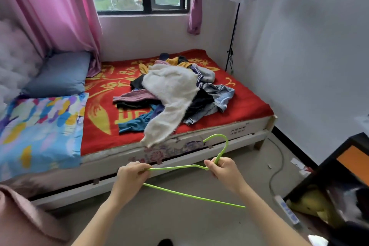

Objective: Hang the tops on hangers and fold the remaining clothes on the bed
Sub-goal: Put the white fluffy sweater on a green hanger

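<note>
Left grip: your left grip [132, 173] is closed around the left shoulder end of the green hanger [173, 168], fingers curled round the wire.
Right grip: your right grip [223, 171] pinches the same hanger at the neck, just below the hook, which curves up towards the bed edge.
Hanger: you hold it in the air over the floor [179, 221], near the foot of the bed and apart from the clothes. It carries no garment.
Clothes pile: the whole pile [199, 104] lies in a loose heap in the middle of the bed [249, 104], on its red cover.
White top: a fuzzy white top [169, 88] lies over the heap, and one end of it hangs over the near edge of the mattress. It is the closest piece to you.
Other pieces: a denim piece [223, 96], a teal garment [135, 123] and a mauve striped garment [133, 97] stick out of the heap. You cannot tell from here which of the rest are tops.
Done: nothing visible. No top is on a hanger and no folded stack shows on the bed.
Left: all of it, by the look of things. Every top needs hanging and every other piece needs folding.
Stage: the very start, with the first hanger ready in your hands.
</note>
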The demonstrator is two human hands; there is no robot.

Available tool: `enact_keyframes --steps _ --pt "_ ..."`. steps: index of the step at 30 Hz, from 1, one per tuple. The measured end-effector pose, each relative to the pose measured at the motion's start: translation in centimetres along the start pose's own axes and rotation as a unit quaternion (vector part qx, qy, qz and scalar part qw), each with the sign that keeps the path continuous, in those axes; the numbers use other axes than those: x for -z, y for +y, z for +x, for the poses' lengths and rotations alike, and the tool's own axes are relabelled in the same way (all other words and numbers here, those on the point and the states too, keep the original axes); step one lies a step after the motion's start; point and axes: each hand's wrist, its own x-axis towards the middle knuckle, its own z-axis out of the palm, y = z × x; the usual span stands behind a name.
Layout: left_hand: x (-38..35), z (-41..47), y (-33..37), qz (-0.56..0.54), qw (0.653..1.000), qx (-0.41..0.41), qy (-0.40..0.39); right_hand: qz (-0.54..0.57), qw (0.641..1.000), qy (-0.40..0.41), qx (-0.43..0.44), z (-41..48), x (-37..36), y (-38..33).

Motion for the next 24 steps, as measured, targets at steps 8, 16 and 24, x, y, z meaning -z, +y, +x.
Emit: enact_keyframes --steps 8,16,24 --pt "-7.7 12.0 -0.2 -0.122 0.978 0.153 0.076 -0.047 0.998 0.034 -0.018 11.3 5.9 1.6" --pt "-17.2 26.1 2.2 -0.183 0.962 0.203 0.022 -0.044 0.992 0.058 -0.104 24.8 14.4 5.1" --pt "-24.2 35.8 5.8 -0.121 0.974 0.189 -0.009 -0.037 0.975 0.162 -0.146 31.3 24.7 10.6"
